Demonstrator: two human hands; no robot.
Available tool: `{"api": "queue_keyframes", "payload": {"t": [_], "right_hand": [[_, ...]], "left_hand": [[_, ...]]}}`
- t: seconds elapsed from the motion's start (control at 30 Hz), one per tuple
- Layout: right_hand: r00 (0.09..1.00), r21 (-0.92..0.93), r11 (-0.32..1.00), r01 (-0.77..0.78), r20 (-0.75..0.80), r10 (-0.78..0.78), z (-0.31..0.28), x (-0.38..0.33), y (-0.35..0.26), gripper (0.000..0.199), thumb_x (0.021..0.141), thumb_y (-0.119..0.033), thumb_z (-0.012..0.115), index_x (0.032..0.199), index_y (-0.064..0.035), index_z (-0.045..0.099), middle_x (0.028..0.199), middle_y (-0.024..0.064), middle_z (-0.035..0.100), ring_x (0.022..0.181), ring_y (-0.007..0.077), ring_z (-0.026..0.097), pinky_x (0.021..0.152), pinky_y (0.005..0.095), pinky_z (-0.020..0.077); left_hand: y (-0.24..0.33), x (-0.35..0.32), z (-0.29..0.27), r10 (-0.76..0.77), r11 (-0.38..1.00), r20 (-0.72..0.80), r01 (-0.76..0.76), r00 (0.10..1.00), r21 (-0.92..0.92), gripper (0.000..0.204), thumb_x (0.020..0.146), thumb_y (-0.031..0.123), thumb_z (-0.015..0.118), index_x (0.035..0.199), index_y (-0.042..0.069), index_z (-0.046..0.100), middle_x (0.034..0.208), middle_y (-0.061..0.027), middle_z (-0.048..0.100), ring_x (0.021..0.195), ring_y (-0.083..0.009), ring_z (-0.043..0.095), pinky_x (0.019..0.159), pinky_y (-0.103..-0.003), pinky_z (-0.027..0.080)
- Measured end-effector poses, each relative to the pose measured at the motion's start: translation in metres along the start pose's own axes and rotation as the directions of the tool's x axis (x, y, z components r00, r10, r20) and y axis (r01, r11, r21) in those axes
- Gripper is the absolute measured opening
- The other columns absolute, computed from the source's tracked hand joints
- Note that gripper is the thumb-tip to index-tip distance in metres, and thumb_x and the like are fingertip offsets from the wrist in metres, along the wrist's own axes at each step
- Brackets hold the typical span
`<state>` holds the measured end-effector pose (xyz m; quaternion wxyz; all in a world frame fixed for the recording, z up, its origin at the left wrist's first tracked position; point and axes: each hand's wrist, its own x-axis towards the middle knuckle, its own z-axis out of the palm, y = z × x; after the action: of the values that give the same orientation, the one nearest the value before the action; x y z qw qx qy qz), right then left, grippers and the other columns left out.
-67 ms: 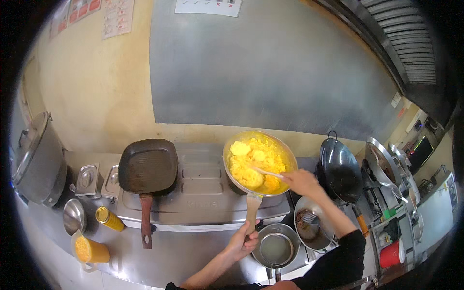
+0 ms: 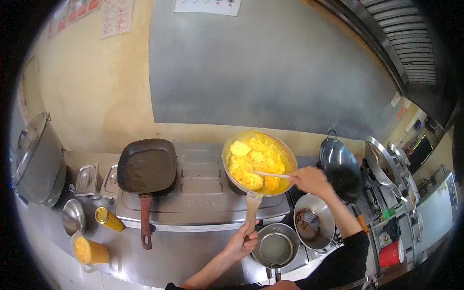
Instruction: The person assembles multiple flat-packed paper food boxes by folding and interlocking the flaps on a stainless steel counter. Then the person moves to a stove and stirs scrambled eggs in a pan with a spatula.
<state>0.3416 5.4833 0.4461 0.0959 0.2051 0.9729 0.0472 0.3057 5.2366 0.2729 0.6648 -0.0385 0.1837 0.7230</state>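
A round pan [image 2: 292, 153] on the stove holds a lumpy yellow mash [image 2: 258, 157] that looks like scrambled egg or mashed potato. My left hand [image 2: 240, 242] is closed around the pan's pale handle [image 2: 252, 210]. With its fingers wrapped round a light-coloured stirring utensil [image 2: 270, 174], my right hand [image 2: 310, 181] hovers over the pan's right rim. The utensil's far end is buried in the mash, so its shape is hidden.
On the stove's left stands a square grill pan [image 2: 147, 166]. A saucepan [image 2: 275, 245] and a pot with a fork-like tool [image 2: 314, 222] sit near my right forearm. Behind them is a dark wok [image 2: 340, 171]. A yellow jug [image 2: 92, 250] and a can [image 2: 109, 219] stand at left.
My right hand has shifted slightly to the right with the utensil. My left hand and the pan stay in place.
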Motion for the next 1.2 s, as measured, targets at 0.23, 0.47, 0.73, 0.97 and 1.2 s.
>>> {"api": "queue_keyframes", "payload": {"t": [0.23,0.47,0.73,0.97,1.2], "right_hand": [[0.990,-0.300,0.944,-0.135,-0.071,0.119,0.043,0.013,-0.030,0.019,0.081,-0.019,0.057,0.085,-0.0076,0.072,0.085,0.0138,0.070,0.075,0.0286,0.070,0.064,0.0415,0.0547],[0.975,-0.147,0.970,-0.192,-0.139,0.172,0.004,0.134,0.047,0.025,0.088,-0.023,0.053,0.094,-0.0079,0.071,0.095,0.0174,0.069,0.087,0.0300,0.069,0.070,0.0433,0.0544],[0.985,-0.010,0.997,-0.075,-0.159,0.072,0.023,0.030,-0.009,0.029,0.089,-0.036,0.052,0.104,-0.0188,0.070,0.086,0.0138,0.069,0.077,0.0339,0.068,0.067,0.0480,0.0540],[0.988,-0.391,0.909,-0.142,0.008,0.157,-0.012,-0.004,-0.002,0.020,0.081,-0.025,0.059,0.088,-0.0124,0.074,0.081,0.0115,0.070,0.078,0.0271,0.070,0.065,0.0395,0.0550],[0.923,-0.316,0.948,-0.036,-0.375,-0.090,0.054,0.115,0.020,0.016,0.082,-0.017,0.058,0.089,-0.0160,0.073,0.092,0.0091,0.068,0.074,0.0268,0.069,0.065,0.0392,0.0544]], "left_hand": [[-0.004,0.005,0.006,-0.075,0.996,-0.026,0.074,0.997,-0.051,0.034,0.099,0.046,0.038,0.122,0.022,0.045,0.069,0.0037,0.038,0.046,-0.0038,0.031,0.041,-0.018,0.026],[0.002,0.007,0.016,-0.013,0.998,-0.098,0.019,0.995,0.062,0.030,0.097,0.050,0.042,0.102,0.020,0.044,0.069,0.0032,0.038,0.047,-0.0045,0.031,0.042,-0.019,0.027],[0.004,0.006,0.008,-0.029,0.999,-0.044,0.031,0.999,0.038,0.035,0.098,0.050,0.038,0.090,0.016,0.041,0.069,0.0036,0.040,0.045,-0.0047,0.030,0.041,-0.020,0.024],[0.002,0.006,0.012,-0.045,0.998,-0.023,0.046,0.999,0.032,0.032,0.099,0.049,0.039,0.098,0.017,0.041,0.070,0.0031,0.039,0.049,-0.0041,0.033,0.044,-0.019,0.027],[0.009,0.006,0.014,-0.123,0.990,-0.048,0.126,0.991,0.066,0.037,0.099,0.049,0.038,0.127,0.025,0.040,0.071,0.0030,0.037,0.050,-0.0039,0.030,0.044,-0.018,0.025]]}}
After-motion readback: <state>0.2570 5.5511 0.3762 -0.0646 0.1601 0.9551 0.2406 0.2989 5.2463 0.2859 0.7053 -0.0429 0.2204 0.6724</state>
